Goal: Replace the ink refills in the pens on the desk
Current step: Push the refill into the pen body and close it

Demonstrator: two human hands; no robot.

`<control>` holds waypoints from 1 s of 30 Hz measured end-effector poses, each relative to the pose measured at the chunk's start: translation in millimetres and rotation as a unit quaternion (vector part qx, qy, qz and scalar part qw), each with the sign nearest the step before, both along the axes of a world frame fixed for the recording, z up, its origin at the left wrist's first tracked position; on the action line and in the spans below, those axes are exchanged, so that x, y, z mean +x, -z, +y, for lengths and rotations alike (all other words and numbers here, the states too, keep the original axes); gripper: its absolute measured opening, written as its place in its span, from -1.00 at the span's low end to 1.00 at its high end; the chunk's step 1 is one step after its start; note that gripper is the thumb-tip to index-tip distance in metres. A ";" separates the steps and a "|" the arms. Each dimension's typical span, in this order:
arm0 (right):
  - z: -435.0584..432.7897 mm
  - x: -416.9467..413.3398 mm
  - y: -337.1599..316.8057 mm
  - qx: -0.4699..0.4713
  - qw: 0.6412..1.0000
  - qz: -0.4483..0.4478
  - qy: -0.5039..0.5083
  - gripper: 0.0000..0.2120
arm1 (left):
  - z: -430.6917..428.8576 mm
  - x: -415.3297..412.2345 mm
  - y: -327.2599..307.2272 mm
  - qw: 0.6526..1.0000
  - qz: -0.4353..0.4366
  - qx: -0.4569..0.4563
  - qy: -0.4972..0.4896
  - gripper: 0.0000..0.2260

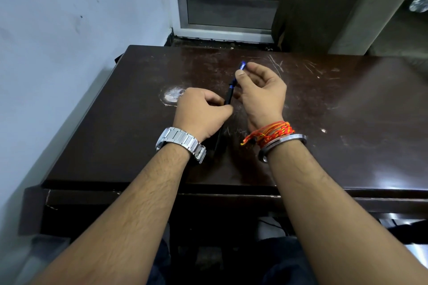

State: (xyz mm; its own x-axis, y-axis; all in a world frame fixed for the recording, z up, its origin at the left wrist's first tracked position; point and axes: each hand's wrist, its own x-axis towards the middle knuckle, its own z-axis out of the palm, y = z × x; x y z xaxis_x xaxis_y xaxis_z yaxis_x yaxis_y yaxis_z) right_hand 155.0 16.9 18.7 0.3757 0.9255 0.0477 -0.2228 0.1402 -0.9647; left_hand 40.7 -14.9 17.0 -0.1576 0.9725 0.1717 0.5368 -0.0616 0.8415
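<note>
Above the middle of the dark wooden desk (324, 122), both hands hold one pen. My left hand (201, 113), with a metal watch on its wrist, is closed around the lower end of the black pen barrel (228, 97). My right hand (261, 95) pinches the blue upper part of the pen (242, 66) between thumb and forefinger. That blue part slants up and away from the black barrel. Whether the two parts are joined or apart is hidden by the fingers. A thin dark object (217, 143) lies on the desk under my left wrist.
The desk top is scratched, with a worn pale patch (173, 96) just left of my left hand. A white wall runs along the left side. A metal-framed door (228, 7) and a dark curtain (324, 7) stand behind the desk.
</note>
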 end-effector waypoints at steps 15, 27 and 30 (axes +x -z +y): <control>0.3 -2.0 0.3 -0.025 0.982 -0.109 -0.152 -0.67 | 2.3 -1.4 7.6 0.998 -0.057 0.005 0.003 -0.96; -1.6 0.5 -1.3 -0.011 0.979 -0.143 -0.142 -0.68 | 2.5 -1.4 9.8 0.999 -0.052 0.009 0.006 -0.93; -2.6 -1.6 4.6 -0.023 0.974 -0.172 -0.145 -0.61 | 4.1 -4.2 8.3 0.998 -0.059 0.005 -0.009 -0.92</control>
